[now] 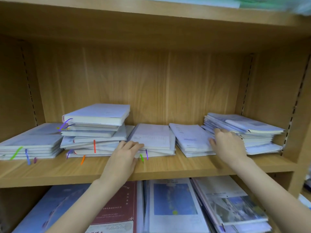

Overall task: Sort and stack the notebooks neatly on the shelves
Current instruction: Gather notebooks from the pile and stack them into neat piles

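Pale lilac notebooks, orange ribbon, tan woodgrain shelf

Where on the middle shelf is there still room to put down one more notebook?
Bare wood runs along the front edge of the shelf, before the far-left stack and tall stack. The back is crowded: five piles sit nearly side by side, with the left hand and right hand at the middle ones.

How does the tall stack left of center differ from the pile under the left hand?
The tall stack rises higher than the low pile beside it. Its notebooks sit askew, while the low pile lies fairly flush. The left hand holds the low pile; no hand touches the tall stack. Both have pale covers and ribbon markers.
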Demonstrator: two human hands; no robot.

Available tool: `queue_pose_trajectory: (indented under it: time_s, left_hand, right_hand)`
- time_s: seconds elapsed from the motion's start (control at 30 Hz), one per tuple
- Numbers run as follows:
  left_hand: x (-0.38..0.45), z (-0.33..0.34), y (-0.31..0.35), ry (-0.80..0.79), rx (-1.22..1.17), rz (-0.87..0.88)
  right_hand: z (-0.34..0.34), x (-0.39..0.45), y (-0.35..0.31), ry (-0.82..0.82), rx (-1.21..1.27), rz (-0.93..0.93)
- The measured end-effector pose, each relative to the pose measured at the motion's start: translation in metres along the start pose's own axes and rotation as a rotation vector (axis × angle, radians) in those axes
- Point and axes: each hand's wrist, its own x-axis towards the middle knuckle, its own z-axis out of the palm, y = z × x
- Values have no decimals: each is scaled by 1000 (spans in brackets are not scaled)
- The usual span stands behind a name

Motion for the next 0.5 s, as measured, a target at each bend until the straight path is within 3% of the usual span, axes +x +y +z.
queue_pose_trajectory:
  time_s: [0.07, 0.13, 0.33, 0.5]
  left_hand:
    - [-1, 3, 0, 47, -33, -6]
    - [-4, 7, 0, 66, -58, -12]
    - [-7, 4, -5, -1, -134, -33]
    - [-18, -4, -6, 37, -305, -95]
  right_hand:
    - [-1, -9, -10, -16, 138, -164]
    - [2, -20, -20, -169, 370, -307]
    - [11, -13, -26, -252, 280, -281]
    - [3, -6, -41, -264, 399, -302]
